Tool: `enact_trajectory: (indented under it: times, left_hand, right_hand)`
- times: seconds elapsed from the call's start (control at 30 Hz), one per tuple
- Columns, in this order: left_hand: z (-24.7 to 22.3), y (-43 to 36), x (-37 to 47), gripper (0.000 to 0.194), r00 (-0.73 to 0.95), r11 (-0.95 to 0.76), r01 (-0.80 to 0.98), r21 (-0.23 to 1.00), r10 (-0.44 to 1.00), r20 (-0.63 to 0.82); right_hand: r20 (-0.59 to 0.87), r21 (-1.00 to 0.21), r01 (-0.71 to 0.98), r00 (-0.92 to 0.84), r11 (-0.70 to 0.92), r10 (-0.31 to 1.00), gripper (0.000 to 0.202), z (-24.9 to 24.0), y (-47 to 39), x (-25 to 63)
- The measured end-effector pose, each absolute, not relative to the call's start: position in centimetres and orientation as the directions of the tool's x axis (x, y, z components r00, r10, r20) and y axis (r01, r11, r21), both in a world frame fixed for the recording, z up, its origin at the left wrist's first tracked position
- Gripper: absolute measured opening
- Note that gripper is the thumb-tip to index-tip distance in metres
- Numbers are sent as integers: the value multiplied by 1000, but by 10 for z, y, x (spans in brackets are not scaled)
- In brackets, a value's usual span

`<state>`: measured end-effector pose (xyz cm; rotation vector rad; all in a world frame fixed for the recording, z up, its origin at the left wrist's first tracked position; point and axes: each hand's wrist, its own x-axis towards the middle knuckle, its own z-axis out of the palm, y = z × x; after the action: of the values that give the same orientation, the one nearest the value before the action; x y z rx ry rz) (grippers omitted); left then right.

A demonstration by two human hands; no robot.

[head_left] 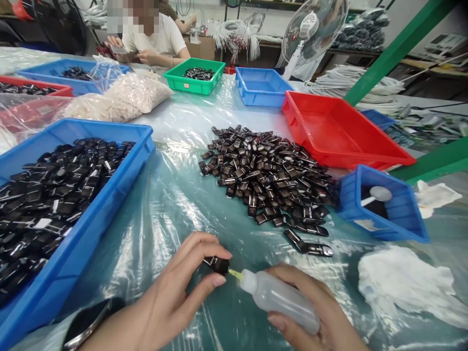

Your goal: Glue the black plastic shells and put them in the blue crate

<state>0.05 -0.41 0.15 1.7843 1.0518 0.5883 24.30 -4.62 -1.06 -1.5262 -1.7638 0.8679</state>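
Note:
Between the thumb and fingers of my left hand (183, 280) is a small black glossy plastic part (218, 264), one end facing right. My right hand (314, 302) is wrapped round a translucent squeeze bottle (283, 300) with a white cap. Its thin yellow-green tip (236, 274) points left and meets, or nearly meets, the end of the black part; I cannot tell whether they touch. Beyond my hands lies a heap of similar black parts (270, 175) on the plastic-covered table (164, 209). Two loose parts (309, 244) lie at the heap's near edge.
A blue tray (120, 190) full of black parts stands left. On the right are a red tray (343, 129), a small blue bin (405, 207) holding a scoop (380, 194), and a white cloth (409, 282). A green tray (193, 84) and a seated person (157, 41) are at the back.

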Motion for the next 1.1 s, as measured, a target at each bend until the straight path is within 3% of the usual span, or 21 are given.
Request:
enact_trajectory:
  times: [0.5, 0.67, 0.87, 1.1]
  left_hand:
    - [2, -7, -2, 25, 511, -111, 403, 909, 851, -123]
    - [-1, -3, 1, 30, 487, -203, 322, 925, 873, 22]
    - [-5, -2, 2, 35, 448, -164, 385, 908, 894, -29]
    - [-2, -2, 1, 23, 414, -170, 383, 908, 910, -4]
  right_hand:
    - [6, -824, 562, -112, 69, 994, 28, -14, -48, 244]
    - [78, -827, 542, -150, 148, 986, 26, -11, -44, 243]
    - [167, -816, 530, -167, 232, 972, 30, -10, -39, 241]
    - [184, -817, 517, -185, 255, 965, 30, -9, -38, 241]
